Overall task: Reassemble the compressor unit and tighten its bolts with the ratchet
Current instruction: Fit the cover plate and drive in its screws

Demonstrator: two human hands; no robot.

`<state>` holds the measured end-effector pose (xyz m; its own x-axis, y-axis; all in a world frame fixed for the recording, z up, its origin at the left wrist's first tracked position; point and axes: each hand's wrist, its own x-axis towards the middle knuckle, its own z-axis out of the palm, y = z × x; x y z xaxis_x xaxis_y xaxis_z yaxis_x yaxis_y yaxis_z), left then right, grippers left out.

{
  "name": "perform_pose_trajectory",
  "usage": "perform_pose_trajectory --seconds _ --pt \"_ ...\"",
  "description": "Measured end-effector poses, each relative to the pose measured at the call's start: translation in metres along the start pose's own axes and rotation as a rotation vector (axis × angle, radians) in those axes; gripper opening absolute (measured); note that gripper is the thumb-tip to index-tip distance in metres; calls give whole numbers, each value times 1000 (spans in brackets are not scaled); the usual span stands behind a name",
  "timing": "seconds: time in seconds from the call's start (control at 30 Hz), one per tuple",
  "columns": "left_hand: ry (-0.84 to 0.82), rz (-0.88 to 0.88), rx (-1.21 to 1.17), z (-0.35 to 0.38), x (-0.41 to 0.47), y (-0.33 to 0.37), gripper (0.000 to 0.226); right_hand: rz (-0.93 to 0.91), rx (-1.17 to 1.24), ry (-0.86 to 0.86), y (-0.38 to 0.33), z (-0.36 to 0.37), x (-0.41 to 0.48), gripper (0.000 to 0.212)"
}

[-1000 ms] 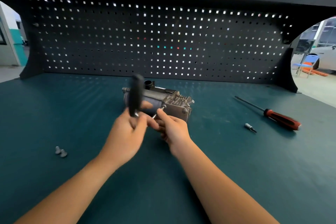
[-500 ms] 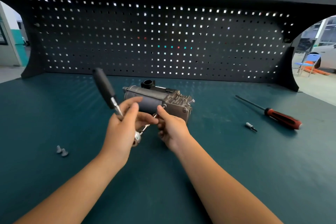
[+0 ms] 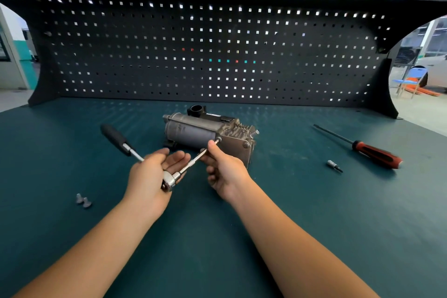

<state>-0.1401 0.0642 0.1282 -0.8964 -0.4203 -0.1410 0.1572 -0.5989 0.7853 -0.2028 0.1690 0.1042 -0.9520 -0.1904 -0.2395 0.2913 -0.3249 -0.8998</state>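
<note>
The grey compressor unit (image 3: 193,130) lies on its side on the green bench top (image 3: 290,225), its finned head to the right. A ratchet (image 3: 116,138) with a black handle carries a thin extension bar (image 3: 193,161) that reaches a bolt (image 3: 219,139) on the compressor's front face. My left hand (image 3: 147,176) has straight fingers against the ratchet's shaft, with the chrome head at the heel of its palm. My right hand (image 3: 225,172) pinches the extension bar just behind the bolt.
Two loose bolts (image 3: 83,201) lie at the near left. A red-handled screwdriver (image 3: 375,155) and a small bit socket (image 3: 333,166) lie to the right. A black pegboard (image 3: 217,55) closes off the back of the bench.
The ratchet handle has swung from upright down to the left, counterclockwise. My left hand's fingers have straightened out. My right hand stays on the extension bar at the bolt.
</note>
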Motion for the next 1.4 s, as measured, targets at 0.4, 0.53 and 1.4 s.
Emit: perform_pose_trajectory --seconds 0.4,0.53,1.4 --pt "-601 1267 1387 -1 -21 -14 29 53 199 -64 2 0 -3 20" --pt "-571 847 1137 -2 -23 -16 25 -22 95 -27 4 0 -4 42" --pt "-420 1028 1069 -4 -14 -5 33 -45 -80 21 2 10 -14 28"
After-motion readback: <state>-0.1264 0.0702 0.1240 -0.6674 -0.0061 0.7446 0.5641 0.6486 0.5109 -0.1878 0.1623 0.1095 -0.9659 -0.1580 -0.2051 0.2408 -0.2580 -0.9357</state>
